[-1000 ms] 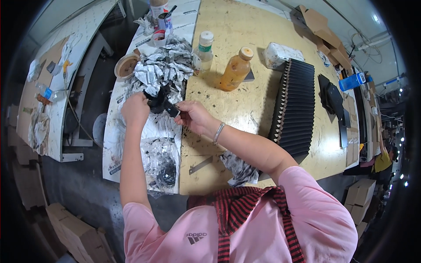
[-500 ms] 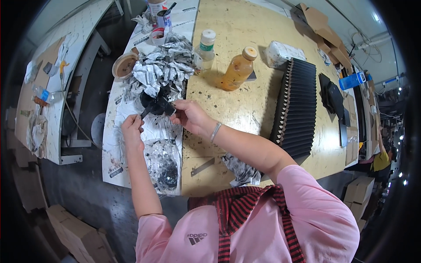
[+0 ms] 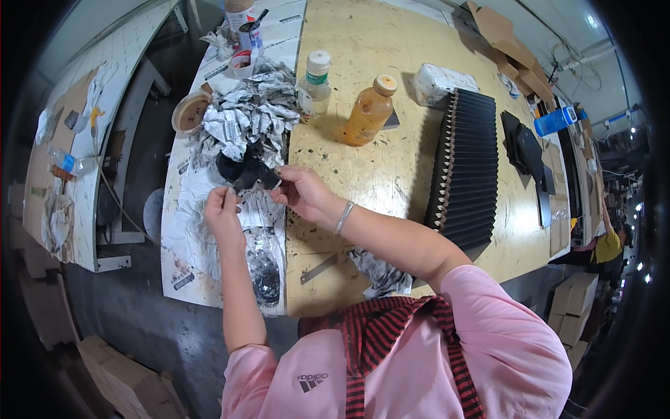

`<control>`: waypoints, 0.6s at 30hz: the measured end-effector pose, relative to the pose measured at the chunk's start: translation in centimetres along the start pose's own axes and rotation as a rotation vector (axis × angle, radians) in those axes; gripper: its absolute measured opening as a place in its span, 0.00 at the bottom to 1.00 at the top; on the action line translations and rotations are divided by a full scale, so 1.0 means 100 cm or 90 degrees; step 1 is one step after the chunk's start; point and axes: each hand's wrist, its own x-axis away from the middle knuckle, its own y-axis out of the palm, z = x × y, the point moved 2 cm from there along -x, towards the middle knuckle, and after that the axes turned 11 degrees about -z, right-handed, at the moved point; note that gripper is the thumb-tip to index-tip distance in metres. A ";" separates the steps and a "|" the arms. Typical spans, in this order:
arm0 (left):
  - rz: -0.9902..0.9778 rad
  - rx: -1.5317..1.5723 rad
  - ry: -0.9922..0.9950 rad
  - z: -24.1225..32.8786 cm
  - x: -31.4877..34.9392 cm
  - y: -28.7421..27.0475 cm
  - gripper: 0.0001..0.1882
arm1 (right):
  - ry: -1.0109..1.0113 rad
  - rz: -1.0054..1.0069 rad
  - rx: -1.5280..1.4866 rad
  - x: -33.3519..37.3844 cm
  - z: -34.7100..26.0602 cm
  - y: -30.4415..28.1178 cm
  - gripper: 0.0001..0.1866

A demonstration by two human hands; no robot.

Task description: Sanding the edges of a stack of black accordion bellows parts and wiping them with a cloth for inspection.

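My right hand pinches the edge of a small flat black piece over the white, black-smeared paper. Just to its left, my left hand is closed, thumb against fingertips; whatever it grips is too small to make out. Behind the black piece lies a round, black-coated mass, partly covered by it. Beyond that rises a heap of crumpled, black-stained printed paper. Nearer me, a clear plastic sheet with black smears lies on the table's left part.
A bottle of amber liquid and a clear bottle with a white cap stand beyond my hands. A long black pleated bellows lies to the right. A brown-stained tub, a metal strip and a stained rag are also around.
My left hand has moved slightly right and its fingers have drawn closer together; the dark strip at its fingertips no longer shows. My right hand still holds the black piece, a little lower.
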 end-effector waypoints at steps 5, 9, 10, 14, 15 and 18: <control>0.029 -0.067 0.012 -0.015 -0.028 -0.021 0.02 | 0.015 -0.045 0.007 0.037 -0.015 0.001 0.06; 0.039 -0.263 0.052 -0.021 -0.039 -0.032 0.09 | -0.039 -0.072 -0.002 0.082 -0.046 -0.012 0.07; 0.023 -0.266 0.050 -0.007 -0.035 -0.022 0.09 | -0.070 -0.072 0.003 0.098 -0.057 -0.017 0.07; 0.149 -0.589 0.048 0.028 -0.009 -0.006 0.27 | -0.209 -0.012 0.057 0.191 -0.104 -0.049 0.13; 0.095 -0.482 0.100 0.029 0.001 0.002 0.26 | -0.253 0.082 0.086 0.217 -0.112 -0.060 0.15; -0.144 -0.400 0.117 0.052 0.065 0.052 0.21 | -0.375 0.125 0.008 0.294 -0.128 -0.098 0.12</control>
